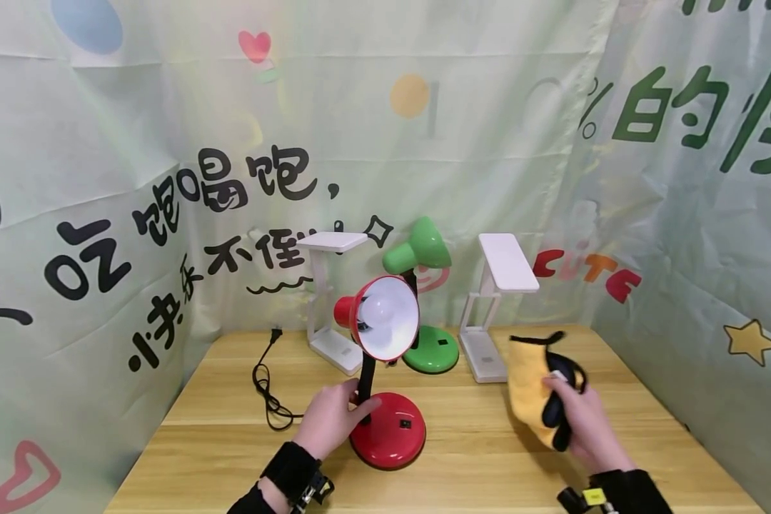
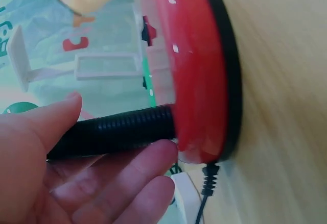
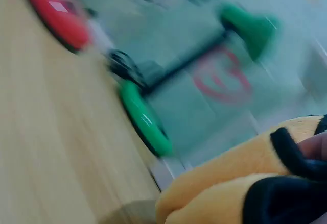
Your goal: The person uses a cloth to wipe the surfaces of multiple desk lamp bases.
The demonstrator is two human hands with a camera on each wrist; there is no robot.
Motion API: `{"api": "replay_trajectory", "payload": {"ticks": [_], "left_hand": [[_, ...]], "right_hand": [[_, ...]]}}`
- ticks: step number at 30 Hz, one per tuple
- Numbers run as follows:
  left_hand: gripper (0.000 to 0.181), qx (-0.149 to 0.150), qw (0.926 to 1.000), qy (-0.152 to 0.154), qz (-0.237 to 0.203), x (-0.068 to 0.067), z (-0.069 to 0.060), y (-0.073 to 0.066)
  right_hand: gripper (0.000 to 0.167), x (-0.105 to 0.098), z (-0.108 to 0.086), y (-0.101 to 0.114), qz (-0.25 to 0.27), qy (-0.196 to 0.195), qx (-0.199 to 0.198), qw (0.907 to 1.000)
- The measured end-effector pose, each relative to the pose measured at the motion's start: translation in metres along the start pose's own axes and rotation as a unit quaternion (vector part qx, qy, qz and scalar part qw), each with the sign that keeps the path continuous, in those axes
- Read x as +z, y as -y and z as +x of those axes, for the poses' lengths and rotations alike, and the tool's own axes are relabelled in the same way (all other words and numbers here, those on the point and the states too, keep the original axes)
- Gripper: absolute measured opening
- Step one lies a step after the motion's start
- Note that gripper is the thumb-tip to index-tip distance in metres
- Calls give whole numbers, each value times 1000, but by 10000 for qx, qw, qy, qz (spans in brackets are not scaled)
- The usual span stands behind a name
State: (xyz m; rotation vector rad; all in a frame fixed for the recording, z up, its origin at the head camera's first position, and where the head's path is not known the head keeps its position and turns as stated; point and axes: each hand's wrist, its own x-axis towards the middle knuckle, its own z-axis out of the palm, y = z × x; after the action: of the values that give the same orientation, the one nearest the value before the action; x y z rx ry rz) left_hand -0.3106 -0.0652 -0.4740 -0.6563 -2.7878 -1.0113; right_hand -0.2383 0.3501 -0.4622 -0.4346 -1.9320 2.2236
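Observation:
A red desk lamp (image 1: 395,437) stands upright near the front middle of the table, its round head tipped towards me. My left hand (image 1: 326,422) holds the low part of its black gooseneck (image 2: 120,129); the left wrist view has the thumb on one side of the neck and the fingers on the other. To the right, my right hand (image 1: 587,421) grips a folded yellow cloth (image 1: 525,382) with black edging and a black loop, raised over the table. That same cloth fills the lower corner of the right wrist view, where most of the hand is out of frame.
Behind the red lamp stands a green desk lamp (image 1: 432,350). Two white folding lamps flank it, one on the left (image 1: 334,348) and one on the right (image 1: 484,355). A black power cord (image 1: 266,389) with its plug lies at the left. Printed curtains (image 1: 475,107) enclose the table (image 1: 218,457).

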Motion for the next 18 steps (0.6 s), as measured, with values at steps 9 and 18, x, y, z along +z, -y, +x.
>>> {"api": "replay_trajectory", "payload": {"ticks": [9, 18], "left_hand": [[24, 166, 9997, -68, 184, -9, -4, -13], [13, 441, 9983, -124, 347, -8, -3, -14]], "right_hand": [[37, 121, -23, -17, -1731, 699, -721, 9798], [45, 188, -32, -39, -4067, 2621, -2218, 8466]]}}
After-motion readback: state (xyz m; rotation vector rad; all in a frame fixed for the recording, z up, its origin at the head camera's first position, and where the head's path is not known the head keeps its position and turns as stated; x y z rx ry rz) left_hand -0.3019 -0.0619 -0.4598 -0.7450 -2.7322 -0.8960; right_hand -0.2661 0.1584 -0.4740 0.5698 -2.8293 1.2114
